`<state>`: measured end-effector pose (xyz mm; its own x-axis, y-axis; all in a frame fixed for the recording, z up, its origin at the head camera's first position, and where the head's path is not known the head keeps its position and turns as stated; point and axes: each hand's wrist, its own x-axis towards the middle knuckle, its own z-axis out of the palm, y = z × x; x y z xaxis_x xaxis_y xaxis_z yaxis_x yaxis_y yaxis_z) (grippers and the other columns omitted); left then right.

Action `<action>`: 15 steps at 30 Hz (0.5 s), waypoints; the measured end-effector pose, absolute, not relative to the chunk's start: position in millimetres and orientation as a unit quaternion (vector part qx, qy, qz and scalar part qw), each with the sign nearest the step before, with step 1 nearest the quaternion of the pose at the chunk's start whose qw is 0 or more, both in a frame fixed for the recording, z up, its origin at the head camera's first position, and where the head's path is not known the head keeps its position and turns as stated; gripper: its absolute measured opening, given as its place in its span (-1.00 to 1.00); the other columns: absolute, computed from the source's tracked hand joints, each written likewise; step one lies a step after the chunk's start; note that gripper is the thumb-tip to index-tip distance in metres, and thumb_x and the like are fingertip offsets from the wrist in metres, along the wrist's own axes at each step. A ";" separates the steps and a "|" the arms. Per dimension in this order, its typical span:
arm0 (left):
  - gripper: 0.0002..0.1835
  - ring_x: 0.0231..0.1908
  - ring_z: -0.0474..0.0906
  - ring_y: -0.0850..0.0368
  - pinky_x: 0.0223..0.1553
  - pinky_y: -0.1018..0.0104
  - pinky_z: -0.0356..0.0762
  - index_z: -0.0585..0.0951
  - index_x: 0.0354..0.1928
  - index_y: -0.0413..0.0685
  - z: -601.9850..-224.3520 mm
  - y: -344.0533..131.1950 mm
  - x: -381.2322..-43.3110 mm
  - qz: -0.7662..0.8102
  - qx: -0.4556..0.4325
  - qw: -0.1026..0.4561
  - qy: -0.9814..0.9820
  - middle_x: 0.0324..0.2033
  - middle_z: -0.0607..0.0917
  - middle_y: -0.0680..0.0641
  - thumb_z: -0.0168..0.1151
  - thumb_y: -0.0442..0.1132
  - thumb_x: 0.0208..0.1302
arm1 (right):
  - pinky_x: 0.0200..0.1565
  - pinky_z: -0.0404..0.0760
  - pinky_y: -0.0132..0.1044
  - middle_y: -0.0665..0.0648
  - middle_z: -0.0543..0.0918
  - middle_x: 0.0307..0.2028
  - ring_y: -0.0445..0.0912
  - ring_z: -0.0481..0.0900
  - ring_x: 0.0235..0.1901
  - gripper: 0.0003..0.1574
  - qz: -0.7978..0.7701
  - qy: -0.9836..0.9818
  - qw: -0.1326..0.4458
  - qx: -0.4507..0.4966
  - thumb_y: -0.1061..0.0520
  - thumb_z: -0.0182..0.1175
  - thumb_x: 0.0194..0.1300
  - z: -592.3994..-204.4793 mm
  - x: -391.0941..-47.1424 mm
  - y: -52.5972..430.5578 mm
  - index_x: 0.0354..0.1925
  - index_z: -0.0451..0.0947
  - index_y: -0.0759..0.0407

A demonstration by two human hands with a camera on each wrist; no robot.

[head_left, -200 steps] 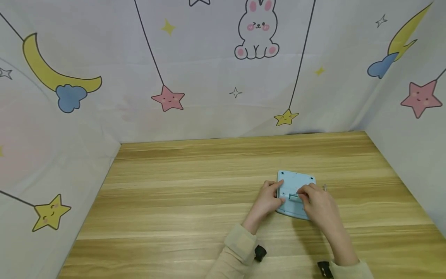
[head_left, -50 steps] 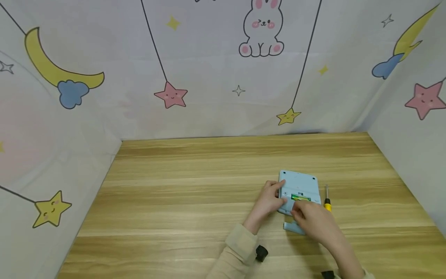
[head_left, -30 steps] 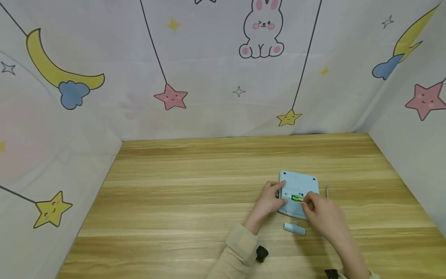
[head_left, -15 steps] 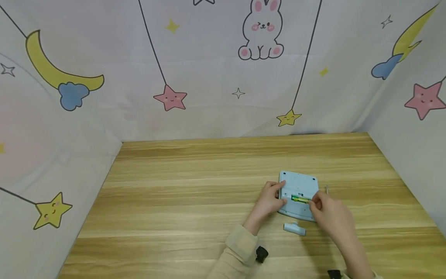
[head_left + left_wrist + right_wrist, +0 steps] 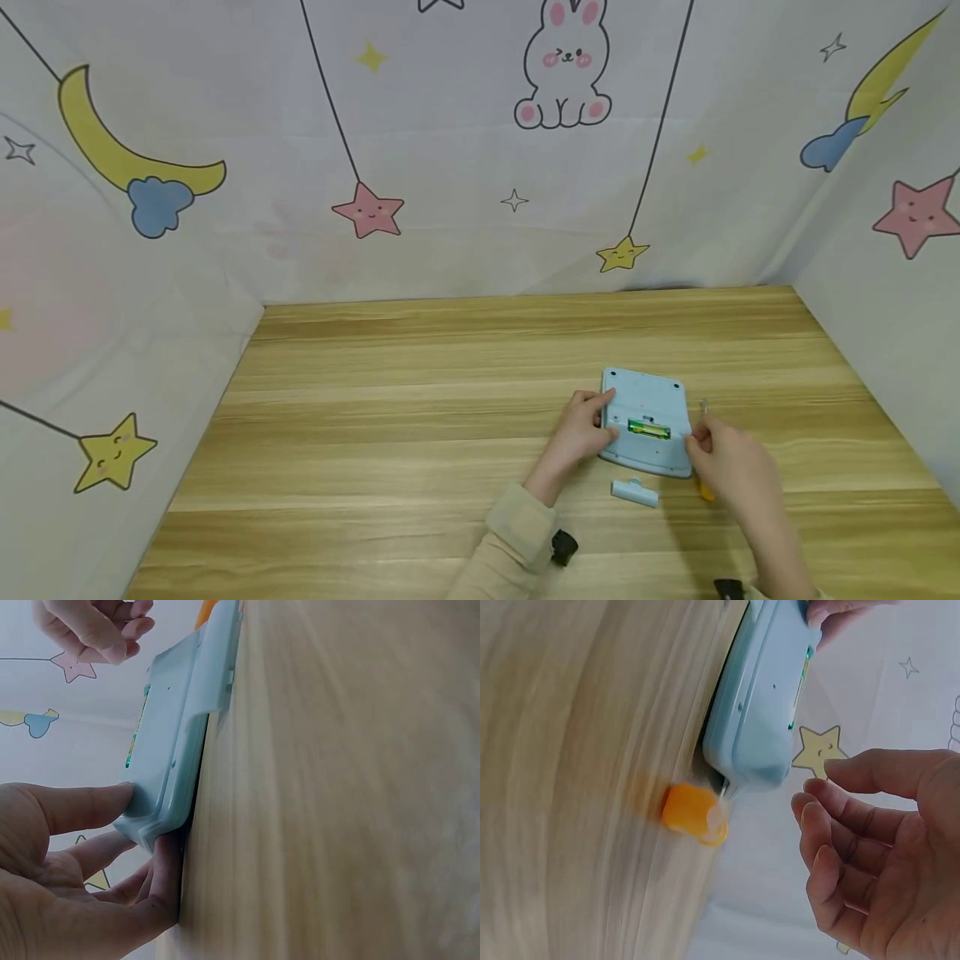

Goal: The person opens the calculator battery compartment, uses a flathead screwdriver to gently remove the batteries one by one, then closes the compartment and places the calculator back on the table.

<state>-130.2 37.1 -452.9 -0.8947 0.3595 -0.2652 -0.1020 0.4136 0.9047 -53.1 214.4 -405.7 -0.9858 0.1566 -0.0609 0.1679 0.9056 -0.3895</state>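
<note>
A light blue calculator (image 5: 645, 400) lies face down on the table. In its uncovered battery slot sits a green battery (image 5: 648, 429). My left hand (image 5: 576, 429) grips the calculator's left edge, thumb on top and fingers along the side and underneath in the left wrist view. By the right edge is my right hand (image 5: 738, 467); in the right wrist view its fingers (image 5: 825, 877) are loosely bent and hold nothing. The small light blue battery cover (image 5: 634, 492) lies just in front of the calculator. A screwdriver with a yellow-orange handle (image 5: 706, 489) lies to the right, partly hidden by the right hand.
The wood-grain table (image 5: 375, 433) is bounded at the back and sides by a white cloth (image 5: 450, 250) printed with stars, moons and a rabbit. Black wrist mounts (image 5: 563, 547) show near both sleeves.
The battery cover, earlier on the calculator under my right hand, now lies in front, and the battery shows. My right hand has drawn rightward off the battery slot. The left hand keeps its hold.
</note>
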 end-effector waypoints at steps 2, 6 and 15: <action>-0.33 -0.23 0.31 0.21 -0.27 0.51 0.24 0.44 0.31 -0.03 -453.1 37.1 -129.6 0.536 0.078 0.217 0.812 0.13 0.45 -0.10 0.30 -0.44 0.11 | -0.59 0.25 -0.28 0.07 0.52 -0.59 -0.10 0.35 -0.62 -0.78 -0.200 0.976 0.022 0.088 0.12 0.13 0.27 -406.0 -52.6 218.1 -0.32 0.55 0.29; -0.33 -0.23 0.31 0.21 -0.28 0.51 0.25 0.44 0.32 -0.02 -455.4 36.9 -129.1 0.538 0.075 0.219 0.810 0.13 0.44 -0.08 0.30 -0.45 0.11 | -0.59 0.25 -0.27 0.07 0.53 -0.59 -0.09 0.35 -0.63 -0.77 -0.200 0.974 0.036 0.097 0.11 0.11 0.27 -407.4 -52.0 223.6 -0.34 0.54 0.28; -0.33 -0.24 0.30 0.21 -0.30 0.49 0.23 0.44 0.32 -0.01 -458.0 36.0 -129.5 0.540 0.076 0.219 0.809 0.11 0.45 -0.06 0.30 -0.44 0.11 | -0.58 0.24 -0.27 0.08 0.52 -0.58 -0.08 0.35 -0.62 -0.70 -0.198 0.972 0.066 0.111 0.03 0.12 0.29 -411.0 -51.1 230.9 -0.32 0.50 0.29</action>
